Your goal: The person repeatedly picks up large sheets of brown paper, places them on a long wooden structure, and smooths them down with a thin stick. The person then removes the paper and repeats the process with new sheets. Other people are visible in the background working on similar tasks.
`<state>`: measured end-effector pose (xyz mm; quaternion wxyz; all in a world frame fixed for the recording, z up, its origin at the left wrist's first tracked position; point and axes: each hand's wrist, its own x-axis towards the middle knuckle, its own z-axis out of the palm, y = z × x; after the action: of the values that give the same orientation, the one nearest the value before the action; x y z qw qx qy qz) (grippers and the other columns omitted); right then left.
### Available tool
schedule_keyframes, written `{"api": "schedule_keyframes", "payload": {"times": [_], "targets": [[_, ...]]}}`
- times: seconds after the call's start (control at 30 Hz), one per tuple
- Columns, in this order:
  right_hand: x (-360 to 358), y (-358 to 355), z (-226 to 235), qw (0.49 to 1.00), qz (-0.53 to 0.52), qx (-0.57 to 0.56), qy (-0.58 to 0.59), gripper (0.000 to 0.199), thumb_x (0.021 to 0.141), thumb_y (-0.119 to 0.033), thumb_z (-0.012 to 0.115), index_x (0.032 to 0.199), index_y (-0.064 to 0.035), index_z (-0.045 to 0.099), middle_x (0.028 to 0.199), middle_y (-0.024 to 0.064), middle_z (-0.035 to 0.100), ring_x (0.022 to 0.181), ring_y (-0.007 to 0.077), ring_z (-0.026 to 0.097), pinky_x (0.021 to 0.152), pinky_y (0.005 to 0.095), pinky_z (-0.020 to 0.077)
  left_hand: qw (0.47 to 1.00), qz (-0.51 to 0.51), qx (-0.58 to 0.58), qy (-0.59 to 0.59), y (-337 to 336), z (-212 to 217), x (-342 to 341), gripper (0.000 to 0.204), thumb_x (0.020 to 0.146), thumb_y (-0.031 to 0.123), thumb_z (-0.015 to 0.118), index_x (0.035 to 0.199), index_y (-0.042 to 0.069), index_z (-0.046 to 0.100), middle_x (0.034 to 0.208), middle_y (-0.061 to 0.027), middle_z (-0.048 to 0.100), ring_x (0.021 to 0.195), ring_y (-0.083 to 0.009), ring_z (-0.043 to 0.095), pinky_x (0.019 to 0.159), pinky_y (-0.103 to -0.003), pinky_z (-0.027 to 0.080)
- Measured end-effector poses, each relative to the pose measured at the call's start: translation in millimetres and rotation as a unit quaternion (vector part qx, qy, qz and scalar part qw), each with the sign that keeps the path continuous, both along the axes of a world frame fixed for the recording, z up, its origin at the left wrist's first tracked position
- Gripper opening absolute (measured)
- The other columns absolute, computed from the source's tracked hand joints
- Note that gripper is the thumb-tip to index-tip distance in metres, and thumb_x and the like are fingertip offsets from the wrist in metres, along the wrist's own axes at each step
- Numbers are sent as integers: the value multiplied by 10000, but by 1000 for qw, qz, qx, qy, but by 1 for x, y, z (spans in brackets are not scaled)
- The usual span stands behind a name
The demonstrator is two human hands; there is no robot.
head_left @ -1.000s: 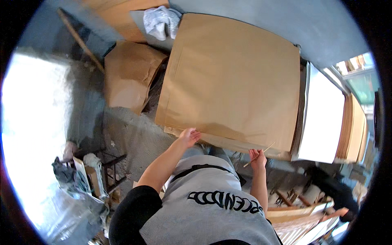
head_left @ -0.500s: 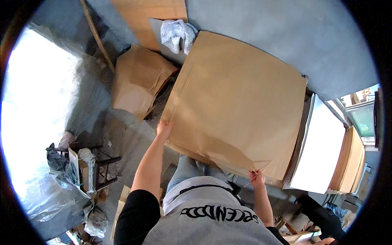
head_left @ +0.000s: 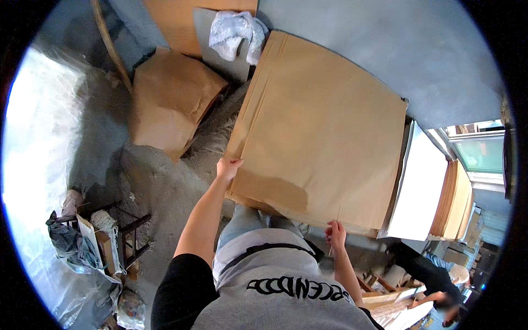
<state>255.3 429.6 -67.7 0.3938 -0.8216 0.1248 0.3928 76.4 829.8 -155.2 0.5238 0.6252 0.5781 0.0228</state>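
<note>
left hand (head_left: 228, 166): gripping the big brown cardboard sheet (head_left: 322, 129) at its left edge
right hand (head_left: 335, 234): pinching the near edge
risk: floppy sheet could buckle or slip, tbh

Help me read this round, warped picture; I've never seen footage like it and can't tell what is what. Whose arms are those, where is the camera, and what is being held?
The camera sits on a person's head and looks down, so its fisheye lens bends everything into a circle. The two bare arms rising from the lower edge are that person's own. The left hand grips the left edge of a large flat stack of brown cardboard sheets; the right hand pinches its near edge with the fingers. Around it lie a crumpled brown paper sack, a pale grey rag and a white board on the rough grey concrete floor. Another person crouches at lower right.
</note>
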Motion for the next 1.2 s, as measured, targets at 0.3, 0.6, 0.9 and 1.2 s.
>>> {"api": "schedule_keyframes", "payload": {"times": [0.3, 0.6, 0.9, 1.2], "targets": [[-11, 149, -13, 917, 340, -66, -200, 274, 867, -286, 432, 868, -44, 560, 666, 118, 517, 598, 239, 474, 527, 341, 373, 998, 4, -58, -5, 5, 12, -3, 307, 609, 315, 732, 735, 40, 676, 646, -93, 633, 584, -168, 602, 568, -286, 471], [-7, 342, 10, 805, 503, -119, -292, 306, 850, -163, 403, 1144, -146, 486, 829, 162, 575, 769, 315, 574, 630, 404, 461, 978, 21, -184, -97, 12, -22, -13, 252, 737, 256, 661, 785, 9, 642, 695, -38, 610, 568, -104, 569, 528, -236, 485], [26, 309, 16, 793, 469, -168, -351, 392, 785, -56, 470, 1143, -208, 518, 686, 127, 560, 607, 281, 563, 537, 365, 449, 978, 23, -190, -84, 10, -6, -12, 293, 724, 290, 656, 832, 18, 652, 693, -71, 629, 616, -118, 596, 545, -248, 496], [29, 293, 8, 810, 452, -200, -315, 354, 800, -128, 467, 1122, -266, 525, 700, 119, 565, 620, 280, 570, 534, 385, 456, 953, 92, -257, -134, 15, 7, -8, 241, 755, 206, 637, 848, -16, 629, 731, -62, 621, 652, -131, 598, 575, -252, 500]]}}
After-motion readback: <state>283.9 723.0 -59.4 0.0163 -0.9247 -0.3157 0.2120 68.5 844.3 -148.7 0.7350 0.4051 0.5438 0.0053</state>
